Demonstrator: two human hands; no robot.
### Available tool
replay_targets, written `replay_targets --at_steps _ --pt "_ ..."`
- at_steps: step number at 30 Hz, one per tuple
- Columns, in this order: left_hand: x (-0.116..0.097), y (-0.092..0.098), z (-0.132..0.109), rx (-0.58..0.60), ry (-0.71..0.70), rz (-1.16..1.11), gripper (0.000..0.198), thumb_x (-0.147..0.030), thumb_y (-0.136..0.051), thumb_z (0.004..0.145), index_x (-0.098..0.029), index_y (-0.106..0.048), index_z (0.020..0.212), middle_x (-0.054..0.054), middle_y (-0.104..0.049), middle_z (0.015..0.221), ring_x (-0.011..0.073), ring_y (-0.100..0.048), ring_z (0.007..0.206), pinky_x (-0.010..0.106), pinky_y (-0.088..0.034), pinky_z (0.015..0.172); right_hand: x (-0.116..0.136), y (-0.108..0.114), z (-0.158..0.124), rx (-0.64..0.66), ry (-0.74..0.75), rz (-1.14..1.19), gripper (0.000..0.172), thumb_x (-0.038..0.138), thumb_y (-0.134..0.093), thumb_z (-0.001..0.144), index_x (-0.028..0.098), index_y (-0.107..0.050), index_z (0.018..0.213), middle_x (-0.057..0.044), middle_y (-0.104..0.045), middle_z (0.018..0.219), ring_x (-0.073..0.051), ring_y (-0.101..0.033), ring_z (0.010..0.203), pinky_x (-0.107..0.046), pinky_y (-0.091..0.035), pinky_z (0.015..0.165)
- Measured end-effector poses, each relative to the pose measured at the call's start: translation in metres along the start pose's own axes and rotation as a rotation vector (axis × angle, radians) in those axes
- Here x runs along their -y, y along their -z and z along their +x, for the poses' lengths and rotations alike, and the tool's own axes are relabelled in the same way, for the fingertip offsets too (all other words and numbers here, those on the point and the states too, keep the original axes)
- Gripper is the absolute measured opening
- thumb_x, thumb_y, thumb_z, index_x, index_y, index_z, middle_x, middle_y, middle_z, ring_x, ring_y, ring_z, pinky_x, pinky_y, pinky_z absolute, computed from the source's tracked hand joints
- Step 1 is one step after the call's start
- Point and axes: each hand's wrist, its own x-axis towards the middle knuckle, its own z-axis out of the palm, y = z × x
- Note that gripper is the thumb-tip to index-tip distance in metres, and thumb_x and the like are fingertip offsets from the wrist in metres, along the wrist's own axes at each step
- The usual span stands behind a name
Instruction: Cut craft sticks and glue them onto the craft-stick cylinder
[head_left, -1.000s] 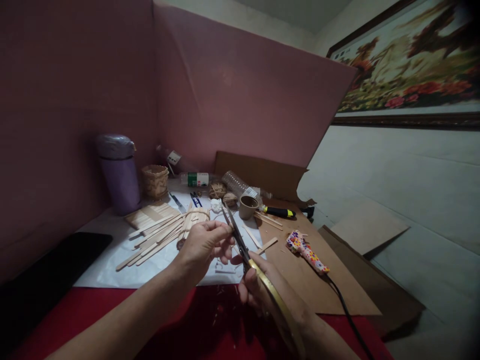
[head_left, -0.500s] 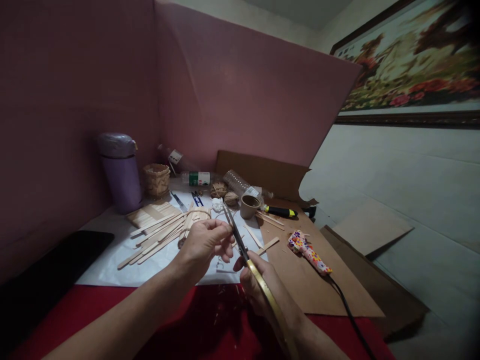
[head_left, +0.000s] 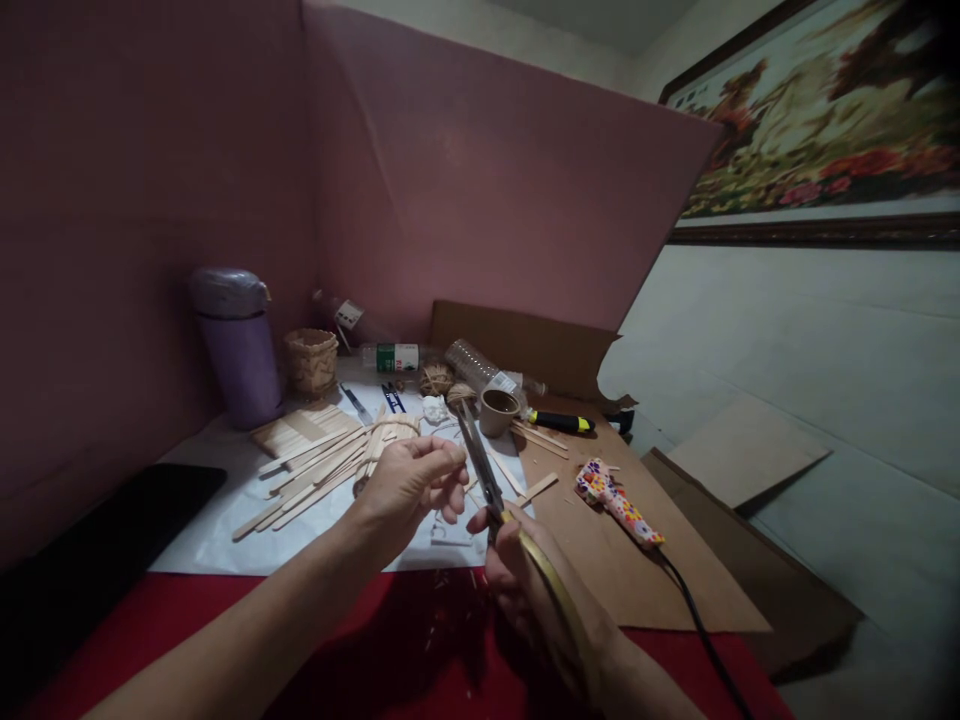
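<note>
My left hand (head_left: 420,475) is closed in a pinch above the white paper; whatever lies between the thumb and finger is too small to make out. Close by on its right, my right hand (head_left: 525,565) grips a pair of scissors (head_left: 486,465) with gold handles, the dark blades pointing up and away. The blades look nearly closed and stand just apart from my left fingertips. Behind my left hand lies a bundle of wooden craft sticks (head_left: 391,432) tied with cord, with several loose craft sticks (head_left: 307,485) fanned out to the left.
Farther back are a brown cup (head_left: 499,412), balls of twine (head_left: 436,379), plastic bottles (head_left: 480,365) and a woven basket (head_left: 311,362). A purple tumbler (head_left: 241,360) stands left. On the cardboard (head_left: 600,590) at right lie a floral glue gun (head_left: 619,508) with its cord and a yellow-black handled tool (head_left: 561,422).
The scissors have shifted slightly right and down, away from my left fingertips, and their blades have drawn closer together. My left hand keeps its pinch in nearly the same place.
</note>
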Motion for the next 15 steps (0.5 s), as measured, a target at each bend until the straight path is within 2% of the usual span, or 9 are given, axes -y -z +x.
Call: replay_targets --at_steps 3,7,15 --pt "-0.001 0.000 -0.001 0.039 0.004 -0.005 0.024 -0.027 -0.078 0.067 -0.012 -0.059 0.064 0.001 -0.063 0.057 0.0074 -0.053 0.035 0.016 -0.039 0.031 -0.006 0.008 0.001 0.095 0.072 -0.010 0.070 0.085 -0.046 0.071 0.021 -0.045 0.098 0.011 -0.036 0.051 -0.004 -0.027 0.036 -0.015 -0.026 0.033" --pt "-0.002 0.002 -0.002 0.065 0.033 0.005 0.025 -0.028 -0.079 0.067 -0.011 -0.060 0.065 0.001 -0.064 0.056 0.0079 -0.054 0.034 0.016 -0.038 0.030 -0.009 0.012 0.000 0.123 0.186 -0.079 0.070 0.084 -0.043 0.074 0.019 -0.046 0.100 0.010 -0.036 0.054 -0.004 -0.027 0.039 -0.016 -0.024 0.035" --pt "-0.006 0.000 -0.005 0.044 0.046 0.016 0.027 -0.028 -0.082 0.062 -0.011 -0.060 0.064 0.002 -0.064 0.055 0.0087 -0.054 0.034 0.016 -0.038 0.029 0.005 0.009 -0.007 0.095 0.154 -0.159 0.068 0.084 -0.047 0.072 0.020 -0.044 0.094 0.010 -0.032 0.055 -0.005 -0.024 0.042 -0.019 -0.021 0.037"
